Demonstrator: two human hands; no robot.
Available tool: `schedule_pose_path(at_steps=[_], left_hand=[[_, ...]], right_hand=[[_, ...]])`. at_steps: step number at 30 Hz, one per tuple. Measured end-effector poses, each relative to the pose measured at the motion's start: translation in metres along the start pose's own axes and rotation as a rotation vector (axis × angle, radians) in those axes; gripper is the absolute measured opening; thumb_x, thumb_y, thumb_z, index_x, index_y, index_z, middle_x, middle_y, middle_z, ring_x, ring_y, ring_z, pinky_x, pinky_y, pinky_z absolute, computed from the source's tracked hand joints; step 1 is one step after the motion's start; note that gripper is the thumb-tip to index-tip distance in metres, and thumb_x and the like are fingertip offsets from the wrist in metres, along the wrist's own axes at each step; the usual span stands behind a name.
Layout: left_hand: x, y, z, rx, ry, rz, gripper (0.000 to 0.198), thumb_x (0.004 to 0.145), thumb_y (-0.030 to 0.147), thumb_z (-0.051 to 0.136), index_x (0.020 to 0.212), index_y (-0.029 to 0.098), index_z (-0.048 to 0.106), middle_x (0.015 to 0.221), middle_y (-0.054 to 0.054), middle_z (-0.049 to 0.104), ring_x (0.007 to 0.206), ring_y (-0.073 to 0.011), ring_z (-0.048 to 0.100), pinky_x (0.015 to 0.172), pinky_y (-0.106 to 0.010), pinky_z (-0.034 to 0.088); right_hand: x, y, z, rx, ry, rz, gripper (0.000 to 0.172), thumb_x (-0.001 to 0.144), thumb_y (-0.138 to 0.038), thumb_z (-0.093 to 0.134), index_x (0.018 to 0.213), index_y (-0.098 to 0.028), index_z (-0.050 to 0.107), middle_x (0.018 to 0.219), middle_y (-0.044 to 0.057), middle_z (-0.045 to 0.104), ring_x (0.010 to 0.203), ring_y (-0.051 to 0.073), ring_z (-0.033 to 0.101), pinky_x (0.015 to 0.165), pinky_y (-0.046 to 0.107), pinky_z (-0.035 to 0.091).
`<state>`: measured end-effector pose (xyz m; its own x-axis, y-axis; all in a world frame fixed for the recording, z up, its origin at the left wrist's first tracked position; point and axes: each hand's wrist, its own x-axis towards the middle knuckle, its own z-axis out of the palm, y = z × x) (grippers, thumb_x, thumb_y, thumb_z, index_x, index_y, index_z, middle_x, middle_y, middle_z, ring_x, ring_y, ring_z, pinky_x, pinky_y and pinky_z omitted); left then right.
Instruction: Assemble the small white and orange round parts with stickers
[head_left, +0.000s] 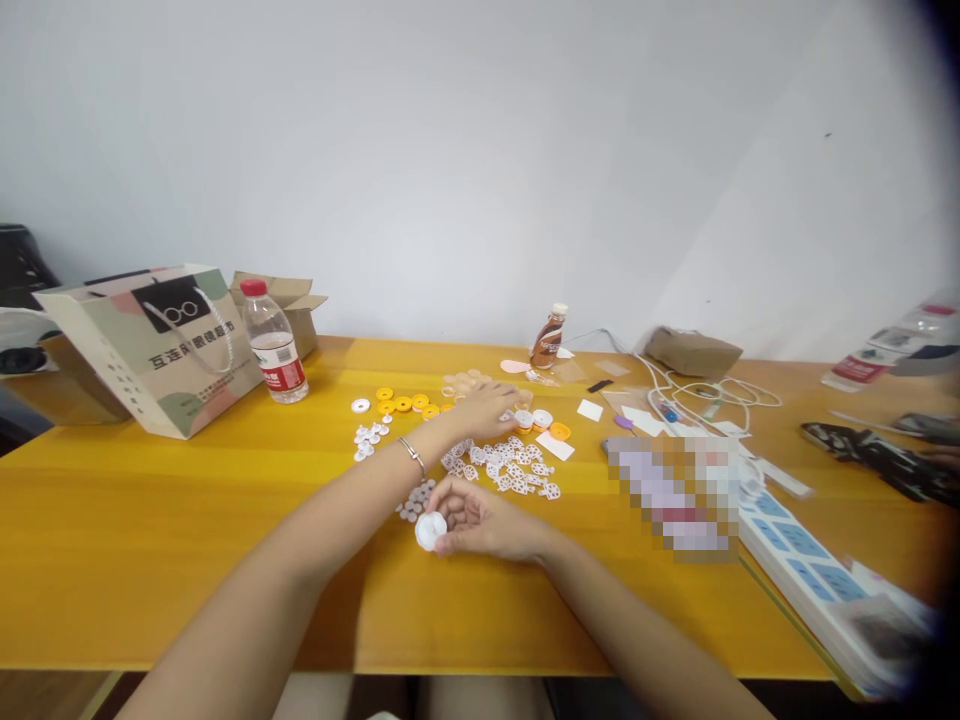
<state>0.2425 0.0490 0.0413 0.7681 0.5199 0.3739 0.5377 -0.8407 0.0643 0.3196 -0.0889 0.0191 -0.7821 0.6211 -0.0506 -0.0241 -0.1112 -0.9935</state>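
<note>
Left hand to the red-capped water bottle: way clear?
Probably yes. The left hand lies by the small parts; between it and the water bottle are only flat yellow rings and bare table. The right hand, holding a white disc, sits clear.

There stand two upright bottles (pixel 274 345) (pixel 549 338), one paper bag (pixel 150 345), one cardboard box (pixel 296 300); one white disc (pixel 430 530) is held.

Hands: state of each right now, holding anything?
Left hand: resting among small orange and white plastic caps; grip cannot be told.
Right hand: closed on a small white round plastic piece.
</note>
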Motion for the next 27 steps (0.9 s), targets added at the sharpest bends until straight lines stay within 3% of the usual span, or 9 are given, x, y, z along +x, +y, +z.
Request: schedule_pose_path(at_steps=[6,11,15,21,24,27], left_hand=[[0.036,0.035,0.021,0.061,-0.117,0.247,0.026,0.082,0.017,0.042,0.105,0.018,0.055,0.108,-0.007,0.058,0.102,-0.0182,0.046,0.089,-0.032,0.031],[0.052,0.041,0.045,0.161,-0.160,0.238,0.017,0.078,0.009,0.045,0.087,0.015,0.059,0.093,-0.010,0.061,0.092,-0.0200,0.050,0.079,-0.032,0.033],[0.056,0.038,0.049,0.143,-0.133,0.242,0.016,0.081,0.011,0.043,0.084,0.014,0.059,0.090,-0.009,0.061,0.090,-0.0200,0.050,0.079,-0.034,0.034],[0.036,0.035,0.021,-0.057,0.014,0.209,0.014,0.083,0.021,0.044,0.086,0.015,0.057,0.105,-0.008,0.056,0.095,-0.0177,0.051,0.086,-0.032,0.036],[0.007,0.031,-0.005,-0.236,0.088,0.181,0.013,0.082,0.020,0.044,0.087,0.015,0.054,0.114,-0.011,0.052,0.106,-0.0169,0.047,0.091,-0.029,0.036],[-0.031,0.024,-0.030,-0.417,0.122,0.051,0.009,0.082,0.019,0.045,0.086,0.016,0.051,0.112,-0.009,0.054,0.108,-0.0170,0.047,0.092,-0.030,0.037]], right_hand=[[-0.012,-0.006,-0.009,-0.026,-0.203,0.176,0.052,0.049,-0.027,0.080,0.092,-0.017,0.051,0.079,-0.002,0.057,0.067,0.006,0.053,0.068,0.023,0.043],[-0.010,-0.002,-0.011,-0.040,-0.235,0.240,0.056,0.045,-0.028,0.081,0.091,-0.017,0.052,0.077,-0.003,0.056,0.068,0.007,0.054,0.066,0.022,0.043],[-0.009,-0.001,-0.011,-0.026,-0.266,0.233,0.058,0.043,-0.027,0.082,0.091,-0.016,0.052,0.077,-0.002,0.057,0.070,0.008,0.055,0.065,0.022,0.043],[-0.012,-0.005,-0.010,-0.047,-0.270,0.195,0.054,0.047,-0.028,0.080,0.092,-0.017,0.053,0.076,-0.003,0.058,0.063,0.006,0.054,0.065,0.022,0.043],[-0.012,-0.006,-0.010,-0.059,-0.251,0.175,0.051,0.050,-0.028,0.079,0.094,-0.018,0.053,0.078,-0.002,0.059,0.065,0.007,0.055,0.066,0.023,0.043],[-0.010,-0.006,-0.010,-0.049,-0.197,0.155,0.051,0.051,-0.027,0.079,0.093,-0.019,0.052,0.079,-0.001,0.060,0.068,0.009,0.057,0.066,0.024,0.044]])
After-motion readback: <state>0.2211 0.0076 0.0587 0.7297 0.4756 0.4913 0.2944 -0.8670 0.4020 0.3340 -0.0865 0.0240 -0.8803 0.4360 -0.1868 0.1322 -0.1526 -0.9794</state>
